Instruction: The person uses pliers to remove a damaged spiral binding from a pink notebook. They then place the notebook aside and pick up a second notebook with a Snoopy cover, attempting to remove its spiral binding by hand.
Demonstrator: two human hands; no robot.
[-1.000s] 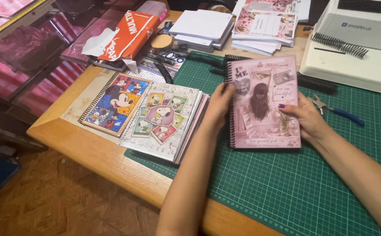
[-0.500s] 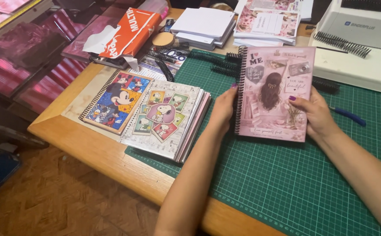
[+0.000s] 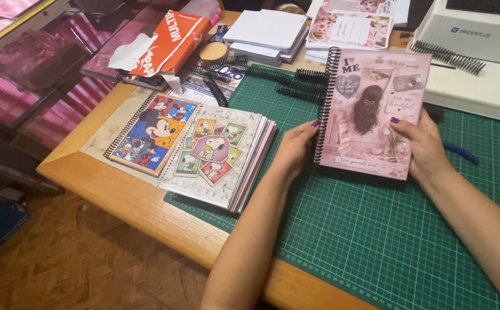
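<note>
The fingers [image 3: 396, 121] of the right hand [image 3: 422, 146] grip the right edge of the pink spiral notebook [image 3: 370, 112], thumb pressed on the front cover. The left hand [image 3: 293, 150] closes its fingers on the black spiral binding along the left edge. Held between both hands, the notebook is tilted up — its lower edge near the green cutting mat [image 3: 376, 229] on the wooden bench [image 3: 118, 189]. Left of the mat lie two cartoon-cover notebooks [image 3: 204, 152] — overlapping. Loose black binding coils [image 3: 284, 80] lie behind, and a white binding machine [image 3: 479, 51] stands to the right.
</note>
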